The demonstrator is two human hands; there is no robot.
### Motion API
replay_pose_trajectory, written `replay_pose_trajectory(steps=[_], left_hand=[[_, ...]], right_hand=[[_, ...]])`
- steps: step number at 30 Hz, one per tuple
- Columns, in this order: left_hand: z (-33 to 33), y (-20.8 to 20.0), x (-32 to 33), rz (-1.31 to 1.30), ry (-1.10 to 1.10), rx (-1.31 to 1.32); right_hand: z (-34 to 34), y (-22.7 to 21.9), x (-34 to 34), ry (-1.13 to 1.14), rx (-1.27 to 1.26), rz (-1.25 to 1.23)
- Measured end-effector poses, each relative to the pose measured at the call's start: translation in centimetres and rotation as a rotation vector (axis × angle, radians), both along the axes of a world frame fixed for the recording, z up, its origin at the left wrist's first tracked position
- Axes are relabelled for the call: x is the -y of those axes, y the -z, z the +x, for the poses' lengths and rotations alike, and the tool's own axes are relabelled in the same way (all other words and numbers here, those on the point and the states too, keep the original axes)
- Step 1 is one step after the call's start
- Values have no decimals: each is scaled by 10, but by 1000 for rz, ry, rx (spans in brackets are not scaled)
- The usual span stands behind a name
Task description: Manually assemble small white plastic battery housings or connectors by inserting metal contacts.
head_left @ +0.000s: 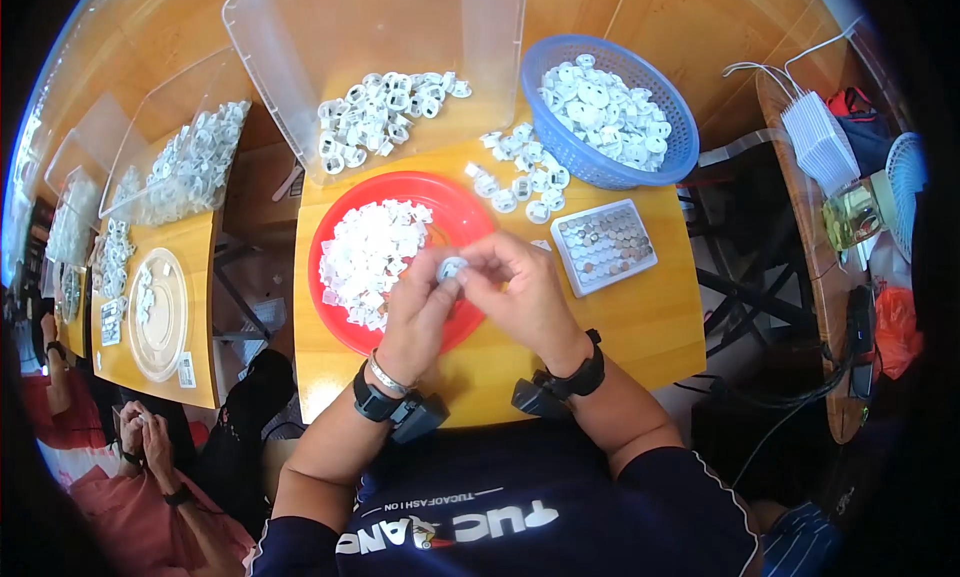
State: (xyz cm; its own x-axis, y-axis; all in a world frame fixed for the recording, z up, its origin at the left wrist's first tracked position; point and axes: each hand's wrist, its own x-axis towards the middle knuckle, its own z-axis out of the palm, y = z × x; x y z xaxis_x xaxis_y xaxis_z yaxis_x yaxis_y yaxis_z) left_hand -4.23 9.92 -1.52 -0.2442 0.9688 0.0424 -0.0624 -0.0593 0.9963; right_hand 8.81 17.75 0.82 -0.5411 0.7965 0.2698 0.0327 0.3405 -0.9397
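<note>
Over the right side of a red round tray (470,212), my left hand (415,302) and my right hand (518,282) meet at a small round white plastic part (452,268). The left fingers are closed around it, and the right thumb and fingertips pinch its edge. Detail on the part is too small to make out. Below my hands, small white plastic pieces (375,262) are heaped in the red tray. To the right sits a white tray (578,284) with rows of silver round discs that look like button cells.
A see-through plastic box (375,27) holding white round parts stands behind the red tray. Beside it is a blue basket (685,127) full of similar parts, with loose ones (522,187) before it. A co-worker's hands (145,437) are at the left, near another table (200,307).
</note>
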Motion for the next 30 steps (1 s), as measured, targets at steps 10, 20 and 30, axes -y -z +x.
replay_pose_trajectory(steps=[10,20,30], left_hand=[[0,6,1,44,-15,-247],[3,-3,0,16,-61,-216],[0,-2,-1,-30,-58,-129]], right_hand=[[-2,1,3,36,130,13],[2,3,-5,-60,73,-165],[1,5,-5,-46,52,-76]])
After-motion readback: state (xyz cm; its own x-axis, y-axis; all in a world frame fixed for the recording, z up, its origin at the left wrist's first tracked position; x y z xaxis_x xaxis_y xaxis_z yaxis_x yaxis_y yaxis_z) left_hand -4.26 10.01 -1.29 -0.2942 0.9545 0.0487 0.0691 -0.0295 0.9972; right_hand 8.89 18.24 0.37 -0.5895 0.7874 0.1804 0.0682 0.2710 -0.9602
